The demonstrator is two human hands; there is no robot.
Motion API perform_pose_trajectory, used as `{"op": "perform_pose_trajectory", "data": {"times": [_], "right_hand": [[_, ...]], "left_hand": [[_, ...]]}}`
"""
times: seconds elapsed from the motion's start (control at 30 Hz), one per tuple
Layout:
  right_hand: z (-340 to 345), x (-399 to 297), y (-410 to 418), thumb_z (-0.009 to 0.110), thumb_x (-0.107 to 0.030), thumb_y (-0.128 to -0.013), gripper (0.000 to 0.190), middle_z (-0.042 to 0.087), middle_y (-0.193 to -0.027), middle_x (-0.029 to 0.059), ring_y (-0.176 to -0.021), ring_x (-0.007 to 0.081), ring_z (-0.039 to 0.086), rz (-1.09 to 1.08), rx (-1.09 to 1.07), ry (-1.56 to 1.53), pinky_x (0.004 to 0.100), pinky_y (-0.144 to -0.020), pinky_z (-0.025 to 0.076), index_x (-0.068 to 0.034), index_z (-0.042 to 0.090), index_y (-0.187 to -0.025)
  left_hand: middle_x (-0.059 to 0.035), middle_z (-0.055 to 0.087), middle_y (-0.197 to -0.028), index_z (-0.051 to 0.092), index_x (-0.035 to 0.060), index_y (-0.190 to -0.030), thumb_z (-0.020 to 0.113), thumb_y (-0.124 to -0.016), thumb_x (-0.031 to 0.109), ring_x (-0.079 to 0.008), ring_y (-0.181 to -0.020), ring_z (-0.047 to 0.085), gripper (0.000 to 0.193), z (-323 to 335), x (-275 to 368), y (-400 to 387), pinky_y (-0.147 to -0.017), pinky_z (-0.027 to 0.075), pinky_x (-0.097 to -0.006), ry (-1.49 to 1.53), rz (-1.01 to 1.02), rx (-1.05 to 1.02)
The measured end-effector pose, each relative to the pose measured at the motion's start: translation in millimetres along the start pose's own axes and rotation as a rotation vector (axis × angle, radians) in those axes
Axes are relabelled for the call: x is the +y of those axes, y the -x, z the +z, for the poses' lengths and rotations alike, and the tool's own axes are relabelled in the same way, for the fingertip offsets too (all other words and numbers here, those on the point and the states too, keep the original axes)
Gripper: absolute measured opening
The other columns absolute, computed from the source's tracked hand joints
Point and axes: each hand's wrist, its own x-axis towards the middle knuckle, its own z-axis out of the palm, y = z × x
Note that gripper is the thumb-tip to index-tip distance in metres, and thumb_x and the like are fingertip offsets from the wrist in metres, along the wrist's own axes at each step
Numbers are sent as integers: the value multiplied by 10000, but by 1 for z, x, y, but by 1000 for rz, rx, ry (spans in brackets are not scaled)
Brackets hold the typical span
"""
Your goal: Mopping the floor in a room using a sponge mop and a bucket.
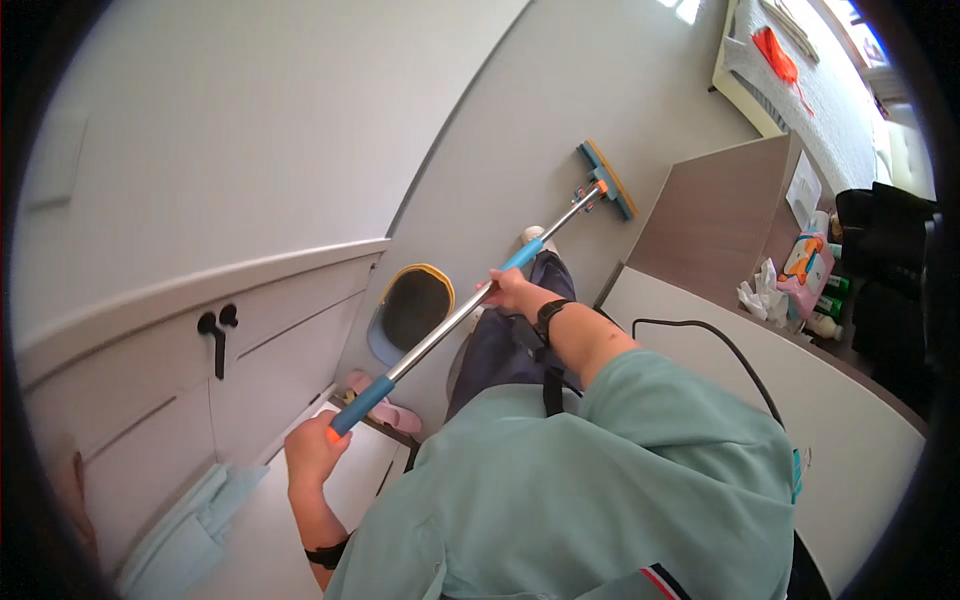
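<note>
My left hand is closed around the blue end grip of a sponge mop with a steel pole. Farther down the pole, just behind its light blue sleeve, my right hand holds the metal part. The mop head, blue with a yellowish edge strip, lies on the grey floor beyond my shoe, near the brown cabinet side.
A bin with a dark inside and pink slippers are by the white cabinet. To the right stands a brown cabinet holding tissues and bottles. A bed is at top right.
</note>
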Motion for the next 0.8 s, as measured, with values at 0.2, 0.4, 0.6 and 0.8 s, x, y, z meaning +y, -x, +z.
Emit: {"op": "perform_pose_trajectory", "data": {"times": [0.2,0.4,0.6,0.8], "right_hand": [[72,99,-12,420,-94,-957,195,522,-984,237,-918,409,621,125,-81,180,649,-841,493,53,362,-1071],[111,170,1,421,-92,-950,198,566,-961,252,-832,407,644,277,-76,409,599,-771,543,67,385,-1063],[114,199,14,456,-225,-961,319,626,-910,232,-730,380,663,295,-183,680,524,-702,581,90,486,-998],[124,118,72,496,-450,-918,498,667,-730,149,-595,255,668,-72,-120,1745,369,-543,563,14,644,-813]], "left_hand": [[-129,645,-754,653,94,-909,768,-667,230,-324,-715,620,301,14,-89,80,-649,483,-413,55,-189,32],[-149,653,-759,666,58,-947,786,-651,209,-327,-713,626,353,27,-122,148,-673,489,-392,182,-392,-68],[-119,630,-686,652,29,-968,733,-696,109,-252,-572,603,294,31,-145,184,-569,478,-344,352,-463,0],[-76,624,-700,616,14,-1001,614,-850,70,-105,-429,518,162,19,-140,177,-370,398,-225,1123,-450,286]]}}
